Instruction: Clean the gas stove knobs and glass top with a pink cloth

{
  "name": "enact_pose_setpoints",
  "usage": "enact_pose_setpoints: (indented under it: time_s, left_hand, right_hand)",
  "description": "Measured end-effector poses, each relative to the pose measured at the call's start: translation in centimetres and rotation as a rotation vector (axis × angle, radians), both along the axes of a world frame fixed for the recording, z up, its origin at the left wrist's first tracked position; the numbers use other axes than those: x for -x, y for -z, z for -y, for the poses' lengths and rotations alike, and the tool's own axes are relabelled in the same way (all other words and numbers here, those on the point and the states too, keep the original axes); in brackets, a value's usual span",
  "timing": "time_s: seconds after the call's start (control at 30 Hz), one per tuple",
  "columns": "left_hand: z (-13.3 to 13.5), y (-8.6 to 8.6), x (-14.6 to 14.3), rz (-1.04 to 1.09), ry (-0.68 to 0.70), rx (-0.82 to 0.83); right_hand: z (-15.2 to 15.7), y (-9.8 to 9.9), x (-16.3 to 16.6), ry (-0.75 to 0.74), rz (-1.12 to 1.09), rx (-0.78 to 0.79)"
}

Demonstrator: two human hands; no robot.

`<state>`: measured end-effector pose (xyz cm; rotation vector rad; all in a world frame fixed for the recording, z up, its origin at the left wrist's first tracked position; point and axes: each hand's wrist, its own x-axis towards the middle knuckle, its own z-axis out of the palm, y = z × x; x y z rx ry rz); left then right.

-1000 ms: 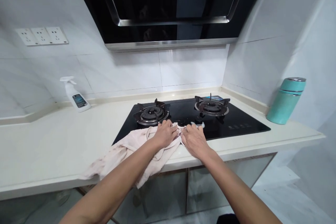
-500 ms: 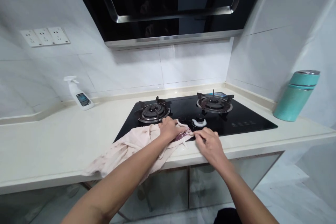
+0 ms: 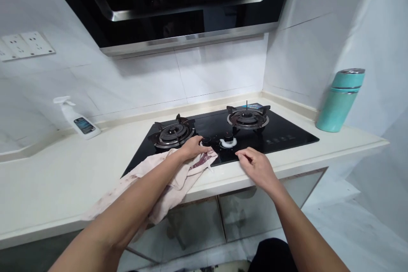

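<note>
A pale pink cloth (image 3: 178, 178) with dark marks lies bunched over the front left of the black gas hob (image 3: 287, 129) and hangs over the counter edge. My left hand (image 3: 191, 148) is closed on its upper part, thumb on the cloth, fingertips beside the left control knob (image 3: 206, 140). White foam (image 3: 228, 143) rings the base of the right control knob (image 3: 228, 136). My right hand (image 3: 257, 166) is at the hob's front edge, right of the cloth and apart from it. Its fingers are curled, with thumb and forefinger together; nothing shows between them.
A left burner (image 3: 174, 135) and a right burner (image 3: 248, 118) stand on the hob. A white spray bottle (image 3: 78, 121) is at the back left of the counter (image 3: 63, 178). A turquoise flask (image 3: 339, 102) stands right of the hob. The range hood (image 3: 191, 36) hangs above.
My right hand has come away from the cloth's corner, which it was touching before. My left hand stays on the cloth. The whole view has shifted to the right.
</note>
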<state>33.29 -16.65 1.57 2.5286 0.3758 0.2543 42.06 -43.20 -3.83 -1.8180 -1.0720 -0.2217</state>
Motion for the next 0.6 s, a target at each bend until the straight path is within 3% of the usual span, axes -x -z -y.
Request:
enact_pose_setpoints:
  time_s: [0.13,0.27,0.33,0.43,0.6]
  left_hand:
    - [-1.3,0.1,0.3,0.017,0.129,0.225]
    - [-1.6,0.7,0.4,0.022,0.073,0.307]
    - [-1.5,1.0,0.4,0.036,-0.025,0.241]
    - [-0.8,1.2,0.8,0.086,-0.155,0.016]
    - [1.1,0.8,2.6,0.015,-0.129,-0.310]
  right_hand:
    - [-0.2,0.1,0.5,0.050,0.113,0.128]
    - [-0.2,0.0,0.6,0.050,0.110,0.158]
    - [-0.2,0.0,0.5,0.044,0.117,0.167]
    - [-0.4,0.2,0.4,0.052,0.137,0.172]
    - [-0.7,0.5,0.3,0.080,0.185,0.212]
